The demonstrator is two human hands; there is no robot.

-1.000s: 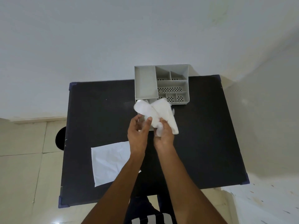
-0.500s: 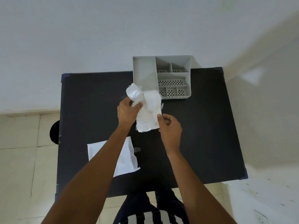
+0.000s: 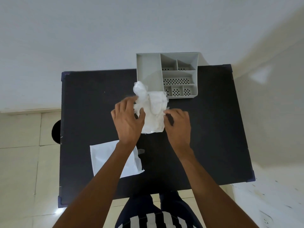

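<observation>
Plastic (image 3: 153,118), crumpled, translucent, is pinched by left hand (image 3: 127,123), right hand (image 3: 178,127).

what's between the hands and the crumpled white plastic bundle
Nothing visible: the left hand and right hand both grip the crumpled white plastic bundle directly, over the black table, in front of the gray compartment organizer.

A grey divided organiser (image 3: 148,69) stood just beyond the left hand (image 3: 127,122) and the right hand (image 3: 178,127), at the far edge of a black table (image 3: 213,129); a flat white sheet (image 3: 102,157) lay on the table nearer than the left hand; a dark round shape (image 3: 56,133) showed left of that hand, beside the table's edge, over pale floor tiles (image 3: 19,145).
</observation>
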